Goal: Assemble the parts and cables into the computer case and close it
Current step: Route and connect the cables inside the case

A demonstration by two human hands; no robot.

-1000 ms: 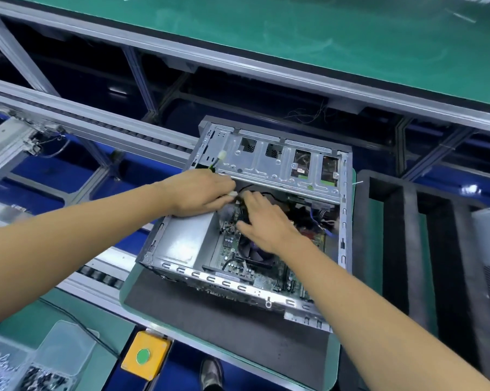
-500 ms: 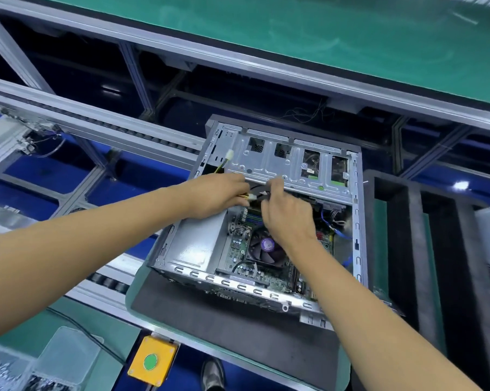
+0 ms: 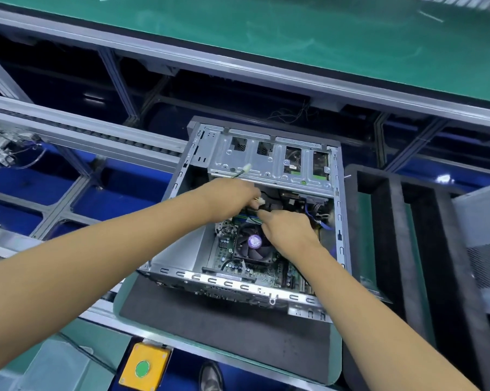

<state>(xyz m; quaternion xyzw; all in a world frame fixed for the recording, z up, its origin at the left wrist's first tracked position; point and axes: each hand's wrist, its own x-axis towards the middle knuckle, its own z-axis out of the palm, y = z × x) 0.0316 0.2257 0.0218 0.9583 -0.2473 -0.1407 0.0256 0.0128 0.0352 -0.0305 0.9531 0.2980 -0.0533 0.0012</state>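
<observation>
A: Head view first, nearest edge: what sits on the near side of the computer case (image 3: pixel 181 251)?

B: A yellow box with a green button (image 3: pixel 143 368) lies nearest, below the case's near left corner. Next comes the dark mat (image 3: pixel 224 325) on a green-edged pallet; the case lies on it on its side, with the open side facing up.

A: And inside the case?

B: Toward the near wall lies the motherboard (image 3: pixel 232 261), with the black cooler fan (image 3: pixel 252 244) and its purple hub at the case's middle. Both forearms reach in over the near rim.

A: Tell me about the hands.

B: They meet just beyond the fan. The right hand (image 3: pixel 287 232) is curled, its fingertips pinching something dark at the cables; I cannot tell exactly what. The left hand (image 3: pixel 232 198) is closed around a bundle of cables (image 3: pixel 259 201), with a pale connector showing at its fingertips. A white connector (image 3: pixel 247 167) on thin wires sticks up just beyond that hand.

A: Farther back?

B: The silver drive cage (image 3: pixel 269 162) spans the far end of the case. To the case's right stands a black foam tray (image 3: pixel 393 249). Beyond the case run grey conveyor rails (image 3: pixel 97 134), and past them a green worktop (image 3: pixel 294 32).
</observation>
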